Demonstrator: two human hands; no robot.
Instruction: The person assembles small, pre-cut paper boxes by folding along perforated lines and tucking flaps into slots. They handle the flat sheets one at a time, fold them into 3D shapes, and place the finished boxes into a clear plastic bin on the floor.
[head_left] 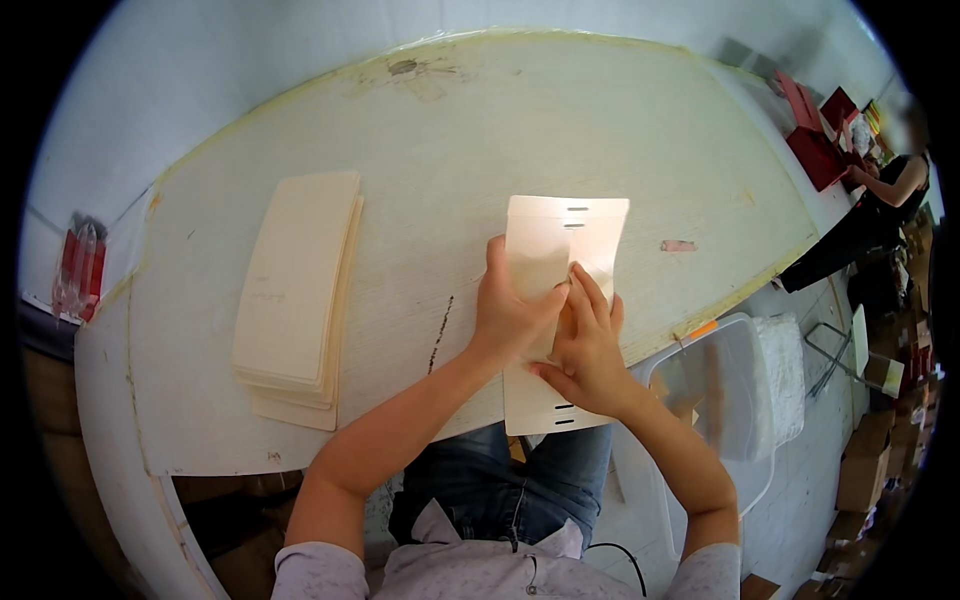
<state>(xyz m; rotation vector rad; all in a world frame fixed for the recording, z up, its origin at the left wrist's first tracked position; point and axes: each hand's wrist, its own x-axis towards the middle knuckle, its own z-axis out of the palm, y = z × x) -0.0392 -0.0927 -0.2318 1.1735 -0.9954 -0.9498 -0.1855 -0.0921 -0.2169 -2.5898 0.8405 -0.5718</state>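
Head view: left hand (515, 318) at frame centre, thumb laid across the front of a cream card (538, 235), index finger along its left edge, gripping it there. Right hand (588, 362) sits just beside, fingers close together and bent over the card's face, fingertips near the left thumb; we can't tell whether it pinches anything, undersides hidden. We see the card standing lengthwise, centre to right of centre, a pair of dark slots near its top end and another near its bottom end, which juts past the table edge over the jeans (470, 480).

Left of centre we have a stack of cream cards (295, 280), slightly fanned, on the pale table (430, 140). Pink scrap (678, 246) lies right of the card. Further out we mark a clear plastic bin (762, 500) at lower right, a co-worker (890, 200) beside red boxes (815, 155) at upper right, wrapped red items (80, 272) at far left.
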